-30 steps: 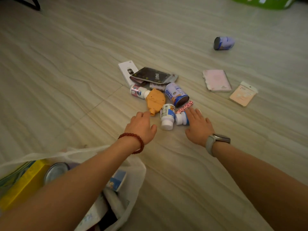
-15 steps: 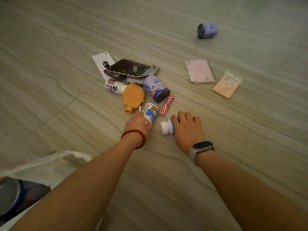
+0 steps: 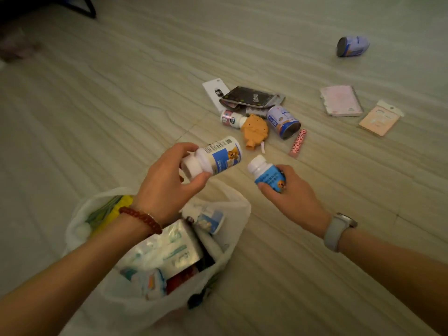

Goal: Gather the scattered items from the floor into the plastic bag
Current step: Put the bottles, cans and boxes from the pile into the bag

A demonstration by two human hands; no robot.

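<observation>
Red bead bracelet (image 3: 141,218) on L wrist, grey smartwatch (image 3: 338,230) on R.

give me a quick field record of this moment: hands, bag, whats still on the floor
left hand: holds large white bottle, above the bag
right hand: holds small blue bottle, beside the bag
bag: open, already holds boxes and packets
floor pile: white card, dark pouch, small bottle, orange toy, can, pink tube
floor apart: far can, pink notebook, peach packet
step: neither bottle in the bag yet
</observation>
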